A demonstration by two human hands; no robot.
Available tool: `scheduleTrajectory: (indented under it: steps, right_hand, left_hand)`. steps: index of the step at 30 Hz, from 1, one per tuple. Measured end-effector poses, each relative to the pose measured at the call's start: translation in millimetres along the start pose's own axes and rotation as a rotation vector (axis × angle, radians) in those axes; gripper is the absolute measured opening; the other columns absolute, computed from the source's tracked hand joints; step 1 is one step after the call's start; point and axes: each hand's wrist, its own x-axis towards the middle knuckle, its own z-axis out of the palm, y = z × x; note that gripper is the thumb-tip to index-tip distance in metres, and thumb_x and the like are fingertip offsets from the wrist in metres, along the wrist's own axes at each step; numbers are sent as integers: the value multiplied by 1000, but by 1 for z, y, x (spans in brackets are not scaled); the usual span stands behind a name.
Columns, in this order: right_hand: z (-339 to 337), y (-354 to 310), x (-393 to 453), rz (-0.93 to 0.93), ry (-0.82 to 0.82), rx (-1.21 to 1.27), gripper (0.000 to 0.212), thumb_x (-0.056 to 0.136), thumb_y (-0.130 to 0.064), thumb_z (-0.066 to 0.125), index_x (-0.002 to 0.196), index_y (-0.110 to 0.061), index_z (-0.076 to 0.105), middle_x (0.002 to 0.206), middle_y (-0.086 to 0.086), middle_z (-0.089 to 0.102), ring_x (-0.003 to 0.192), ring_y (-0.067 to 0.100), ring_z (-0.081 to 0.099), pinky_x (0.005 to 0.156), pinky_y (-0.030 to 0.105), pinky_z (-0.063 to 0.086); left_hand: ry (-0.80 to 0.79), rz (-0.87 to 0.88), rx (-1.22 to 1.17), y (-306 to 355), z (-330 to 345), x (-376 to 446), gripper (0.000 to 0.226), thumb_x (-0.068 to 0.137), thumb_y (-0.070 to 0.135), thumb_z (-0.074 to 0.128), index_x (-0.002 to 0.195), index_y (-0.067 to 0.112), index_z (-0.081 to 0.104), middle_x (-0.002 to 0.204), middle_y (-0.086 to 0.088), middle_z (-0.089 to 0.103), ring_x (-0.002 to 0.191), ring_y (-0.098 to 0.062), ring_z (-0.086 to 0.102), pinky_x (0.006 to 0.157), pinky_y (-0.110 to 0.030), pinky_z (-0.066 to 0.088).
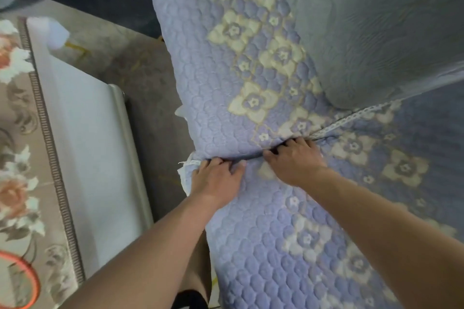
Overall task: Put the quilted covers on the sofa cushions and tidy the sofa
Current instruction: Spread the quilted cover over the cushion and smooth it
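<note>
The lilac quilted cover [221,63] lies over the seat cushions; left hand [218,178] and right hand [295,158] press curled fingers into the gap between them, tucking fabric; push unevenly and the lace edging [351,118] could bunch; no readable writing anywhere.

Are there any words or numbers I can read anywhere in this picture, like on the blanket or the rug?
None: no words, numbers or labels show anywhere.
The lilac quilted cover with cream flowers carries only a stitched pattern.
The plain grey-blue quilted cushion has only wavy stitching.
The beige rug with orange and white flowers shows only pictures.
The left hand and the right hand press into the seam and cover no label that can be seen.
</note>
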Motion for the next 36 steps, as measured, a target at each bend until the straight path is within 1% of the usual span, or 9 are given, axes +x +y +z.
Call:
scheduleTrajectory:
  steps: [7,10,12,15,18,22,26,32,36]
  right_hand:
    - [-7,4,-37,246,5,102,62,95,-59,16,141,-28,42,153,11,30,143,43,14,116,58,8]
    - [-3,23,-28,277,13,121,80,84,-54,-3,138,-22,48,148,6,42,139,42,22,115,59,10]
    - [2,26,-7,237,-6,105,90,76,-51,-8,131,-21,56,141,11,50,133,43,32,114,56,14]
    - [-2,29,12,205,-17,123,73,86,-51,7,127,-22,60,135,12,57,127,39,45,110,49,26]
    - [-11,37,-3,30,-11,117,83,81,-50,-7,126,-27,59,131,8,61,117,36,54,103,46,34]
    - [-3,84,-40,112,188,159,59,90,-50,19,121,-25,63,129,1,63,121,28,52,110,42,32]
    - [14,143,-61,333,338,89,47,91,-47,32,119,-24,63,127,6,60,121,32,50,103,46,37]
    - [32,177,-41,437,408,73,45,93,-50,33,128,-31,55,145,8,44,139,33,33,113,52,25]
    - [39,182,-29,419,369,46,48,92,-45,31,111,-23,69,118,9,62,118,35,48,107,52,32]
  left_hand:
    - [-77,-4,-344,-20,-6,-15,57,99,60,31,148,34,41,153,3,42,141,-21,36,118,-41,26]
    - [-255,-305,-353,-65,-5,-13,78,93,74,11,141,27,51,136,-8,57,125,-28,53,105,-39,39]
    - [-263,-333,-205,-83,-1,-13,81,93,69,2,133,25,56,122,-11,62,113,-29,59,100,-42,45]
    - [138,-201,-59,-80,3,-15,59,96,47,18,105,17,69,104,-9,68,95,-30,63,86,-43,52]
    - [421,186,-77,-43,-9,-37,48,89,32,33,111,14,72,108,-4,70,98,-26,64,84,-43,55]
    - [134,543,3,46,-15,-35,60,95,43,38,145,13,51,150,0,48,137,-16,45,113,-33,39]
    - [-62,503,114,132,-8,4,77,96,58,39,158,18,21,164,-1,25,148,-20,29,118,-32,25]
    - [-281,283,72,178,16,54,91,84,84,20,153,27,33,158,-4,39,140,-28,43,110,-43,39]
    - [-256,187,146,191,19,60,91,86,84,12,147,25,44,147,-7,53,129,-30,53,101,-44,46]
